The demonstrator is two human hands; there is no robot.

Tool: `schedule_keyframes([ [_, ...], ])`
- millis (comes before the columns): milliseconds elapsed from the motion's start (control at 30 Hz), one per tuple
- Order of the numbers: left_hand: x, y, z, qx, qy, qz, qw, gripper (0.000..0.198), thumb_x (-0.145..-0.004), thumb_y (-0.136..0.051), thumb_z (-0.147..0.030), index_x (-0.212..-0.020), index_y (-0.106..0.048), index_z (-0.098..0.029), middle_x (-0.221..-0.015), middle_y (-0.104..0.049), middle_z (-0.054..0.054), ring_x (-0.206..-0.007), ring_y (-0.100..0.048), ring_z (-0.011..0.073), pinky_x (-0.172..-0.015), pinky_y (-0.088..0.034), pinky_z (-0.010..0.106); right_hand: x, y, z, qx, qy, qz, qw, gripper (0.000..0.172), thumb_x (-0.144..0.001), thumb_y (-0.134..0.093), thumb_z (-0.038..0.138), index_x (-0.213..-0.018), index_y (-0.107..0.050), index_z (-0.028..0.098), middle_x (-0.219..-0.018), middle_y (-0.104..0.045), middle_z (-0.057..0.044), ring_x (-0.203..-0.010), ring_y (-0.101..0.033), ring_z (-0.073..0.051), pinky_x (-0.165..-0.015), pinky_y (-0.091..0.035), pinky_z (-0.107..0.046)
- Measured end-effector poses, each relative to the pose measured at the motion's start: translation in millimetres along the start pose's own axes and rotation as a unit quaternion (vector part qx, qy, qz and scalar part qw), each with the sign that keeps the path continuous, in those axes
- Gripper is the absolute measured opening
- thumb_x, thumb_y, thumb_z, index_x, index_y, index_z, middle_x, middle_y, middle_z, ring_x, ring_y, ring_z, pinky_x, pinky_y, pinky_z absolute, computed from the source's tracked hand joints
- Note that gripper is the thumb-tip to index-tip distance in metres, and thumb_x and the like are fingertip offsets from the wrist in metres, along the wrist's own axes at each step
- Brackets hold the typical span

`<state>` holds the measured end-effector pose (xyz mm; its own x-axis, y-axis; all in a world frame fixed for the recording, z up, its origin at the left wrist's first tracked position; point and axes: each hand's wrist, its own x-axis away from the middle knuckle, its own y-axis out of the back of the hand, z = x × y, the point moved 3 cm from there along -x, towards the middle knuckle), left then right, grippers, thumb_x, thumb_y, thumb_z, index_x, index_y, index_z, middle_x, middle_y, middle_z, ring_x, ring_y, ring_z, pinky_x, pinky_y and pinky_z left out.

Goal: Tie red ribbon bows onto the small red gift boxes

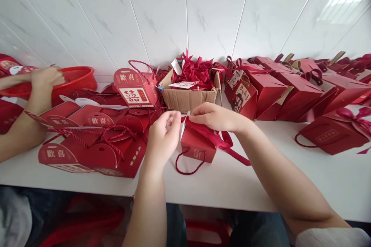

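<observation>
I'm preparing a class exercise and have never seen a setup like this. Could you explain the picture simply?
There is no machine: you see a person's bare left hand and right hand. A camera worn on the head took this one picture, looking forward and down. On the white table are many red boxes and a cardboard carton holding red ribbons. The hands' fingers work close together at the top of one small box; exactly what they pinch is too small to tell. Another person's hand is by a red basin.
</observation>
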<state>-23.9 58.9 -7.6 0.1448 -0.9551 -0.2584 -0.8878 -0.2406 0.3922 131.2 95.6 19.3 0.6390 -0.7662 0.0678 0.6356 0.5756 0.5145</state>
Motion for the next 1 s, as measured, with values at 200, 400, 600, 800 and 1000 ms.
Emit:
schedule_keyframes([
  [200,-8.6,-13.6,12.3,0.076,0.002,0.041,0.996,0.022,-0.079,-0.06,-0.041,-0.08,-0.061,-0.019,-0.076,-0.064,0.002,-0.072,-0.061,0.016,-0.064,-0.046,0.024,-1.4,-1.4,1.5,0.071,0.005,-0.016,0.997,0.028,-0.084,-0.043,0.034,-0.061,-0.04,0.018,-0.055,-0.036,0.004,-0.047,-0.032,-0.008,-0.042,-0.026,-0.023],
  [400,1.2,14.8,-11.2,0.371,-0.043,-0.095,0.923,0.008,-0.078,-0.065,-0.025,-0.078,-0.058,-0.022,-0.067,-0.061,-0.003,-0.067,-0.063,0.0122,-0.065,-0.051,0.024,21.4,37.0,-0.7,0.168,-0.049,-0.135,0.975,0.031,-0.085,-0.046,0.047,-0.074,-0.053,0.019,-0.072,-0.054,-0.002,-0.062,-0.048,-0.013,-0.055,-0.036,-0.027],
  [600,16.6,46.2,-30.4,0.484,-0.054,-0.218,0.846,0.007,-0.081,-0.057,-0.017,-0.074,-0.057,-0.019,-0.06,-0.064,-0.004,-0.06,-0.067,0.0116,-0.055,-0.05,0.019,45.6,60.2,-17.9,0.25,-0.176,-0.015,0.952,0.025,-0.065,-0.069,0.029,-0.088,-0.069,0.021,-0.095,-0.066,-0.006,-0.087,-0.061,-0.024,-0.066,-0.043,-0.03],
  [800,15.5,44.6,-33.1,0.512,-0.054,-0.252,0.819,0.01,-0.082,-0.052,-0.018,-0.072,-0.053,-0.017,-0.067,-0.067,0.0,-0.068,-0.069,0.0136,-0.059,-0.052,0.02,27.0,33.9,-19.4,0.234,-0.14,0.126,0.954,0.023,-0.065,-0.07,0.041,-0.069,-0.07,0.018,-0.072,-0.066,-0.004,-0.071,-0.06,-0.02,-0.06,-0.039,-0.028],
  [1000,11.2,44.1,-28.4,0.538,-0.07,-0.248,0.803,0.01,-0.078,-0.055,-0.02,-0.07,-0.05,-0.016,-0.072,-0.063,0.001,-0.077,-0.069,0.0144,-0.068,-0.055,0.019,31.2,47.6,-14.4,0.228,-0.079,0.068,0.968,0.012,-0.072,-0.06,0.027,-0.063,-0.062,0.019,-0.067,-0.059,0.0,-0.064,-0.051,-0.014,-0.057,-0.034,-0.026],
])
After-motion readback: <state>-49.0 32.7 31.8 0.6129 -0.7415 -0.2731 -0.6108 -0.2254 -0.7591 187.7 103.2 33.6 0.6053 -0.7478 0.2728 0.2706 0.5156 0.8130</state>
